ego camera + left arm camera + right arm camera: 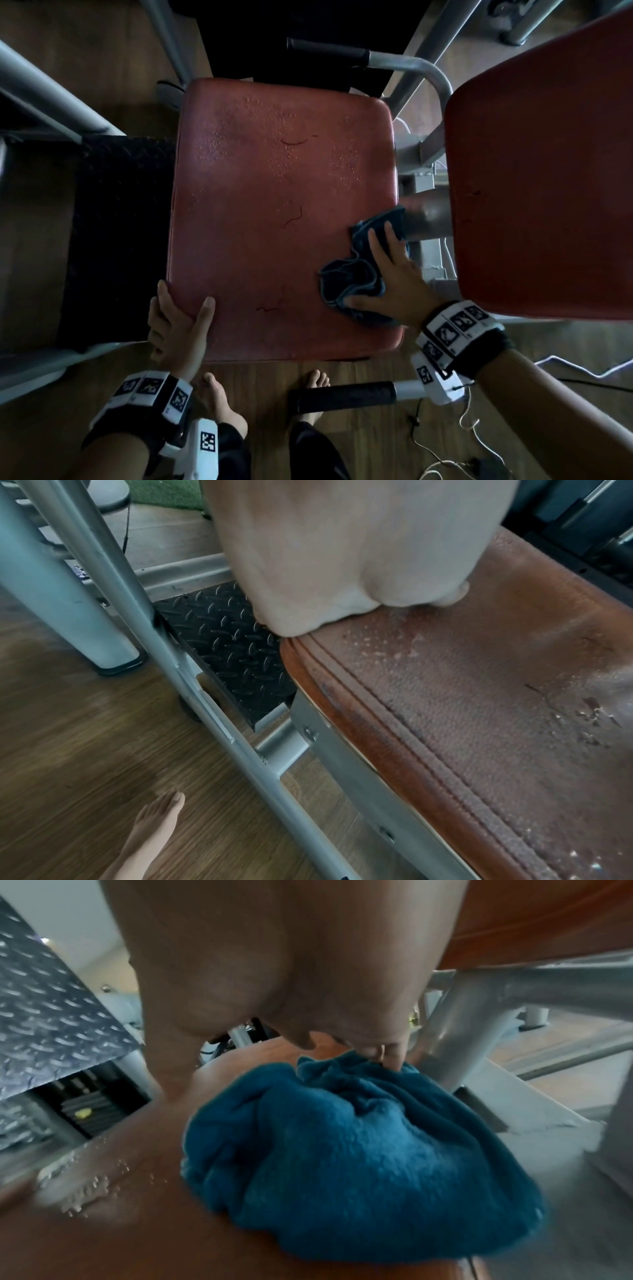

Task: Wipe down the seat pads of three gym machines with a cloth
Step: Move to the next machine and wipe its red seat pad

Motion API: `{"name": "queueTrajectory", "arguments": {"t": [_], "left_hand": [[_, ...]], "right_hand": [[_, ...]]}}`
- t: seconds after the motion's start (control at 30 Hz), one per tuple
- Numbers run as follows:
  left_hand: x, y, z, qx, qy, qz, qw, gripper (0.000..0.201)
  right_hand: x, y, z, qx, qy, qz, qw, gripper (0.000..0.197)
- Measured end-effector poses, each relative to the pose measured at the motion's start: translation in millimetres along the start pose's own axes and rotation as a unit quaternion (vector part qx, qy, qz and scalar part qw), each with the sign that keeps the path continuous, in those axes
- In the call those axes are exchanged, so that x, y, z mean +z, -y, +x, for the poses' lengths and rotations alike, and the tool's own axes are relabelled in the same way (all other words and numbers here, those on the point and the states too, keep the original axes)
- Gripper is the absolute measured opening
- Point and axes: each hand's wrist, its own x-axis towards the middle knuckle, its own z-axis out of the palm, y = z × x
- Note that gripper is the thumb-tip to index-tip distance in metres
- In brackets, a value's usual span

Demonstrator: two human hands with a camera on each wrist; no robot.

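While the right hand [394, 274] presses a bunched blue cloth [356, 274] flat-fingered against the red seat pad [274, 212], the left hand [178, 325] grips the pad's near left corner, thumb on top and fingers wrapped down over the edge. The cloth lies at the pad's right edge, toward the near corner, its far fold reaching just past the rim beside a metal post [424, 216]. In the right wrist view the cloth [342, 1150] is heaped under the palm with the fingertips [390, 1053] dug into its far folds, so the hand is spread over it and holding it down. Water droplets [239, 130] bead across the far half of the pad, which lies uncovered from the cloth to the left and far edges; a few dark hairs [294, 216] lie across its middle. A second red pad [548, 171] overhangs close on the right, leaving little room there. A black tread plate [232, 647] borders the left edge, and a grey frame tube [205, 696] runs beside it. Bare feet [219, 401] stand on the wood floor [359, 445] at the near edge, next to a black foam handle [346, 397].
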Motion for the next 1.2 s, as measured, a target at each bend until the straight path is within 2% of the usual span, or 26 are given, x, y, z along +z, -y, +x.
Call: {"name": "queueTrajectory", "arguments": {"t": [0.1,0.2,0.3,0.4,0.47,0.57,0.7,0.87,1.0,1.2], "left_hand": [[0.7,0.4,0.6,-0.001,0.002,-0.002,1.0,0.111],[1.3,1.6,1.7,0.001,0.003,-0.002,1.0,0.11],[1.9,3.2,1.5,0.004,0.008,-0.001,1.0,0.108],[0.6,2.3,1.1,0.008,0.004,0.001,1.0,0.109],[0.1,2.5,1.9,0.007,0.005,-0.003,1.0,0.107],[0.7,3.8,2.9,0.007,0.007,-0.011,1.0,0.099],[2.2,2.0,3.2,0.004,-0.002,-0.009,1.0,0.095],[1.1,2.5,1.9,0.008,0.002,-0.007,1.0,0.097],[-0.1,3.4,1.5,0.006,0.012,-0.011,1.0,0.107],[-1.3,1.2,0.0,0.003,0.016,-0.012,1.0,0.109]], "right_hand": [[5.7,5.6,18.0,0.012,-0.007,-0.097,0.995,0.131],[11.8,5.8,28.0,0.041,-0.042,-0.095,0.994,0.126],[19.7,-1.5,15.6,0.088,-0.078,-0.001,0.993,0.119],[40.0,-15.7,-7.9,0.145,-0.117,0.142,0.972,0.111],[54.4,-19.8,-22.6,0.181,-0.113,0.176,0.961,0.103],[62.1,-16.7,-32.1,0.211,-0.076,0.171,0.96,0.094],[47.1,-11.8,-17.0,0.221,-0.061,0.154,0.961,0.095],[24.8,-5.1,1.1,0.214,-0.077,0.163,0.96,0.094],[35.2,-4.6,-9.3,0.215,-0.096,0.144,0.961,0.087],[37.0,-0.3,-7.8,0.228,-0.104,0.147,0.957,0.087]]}}
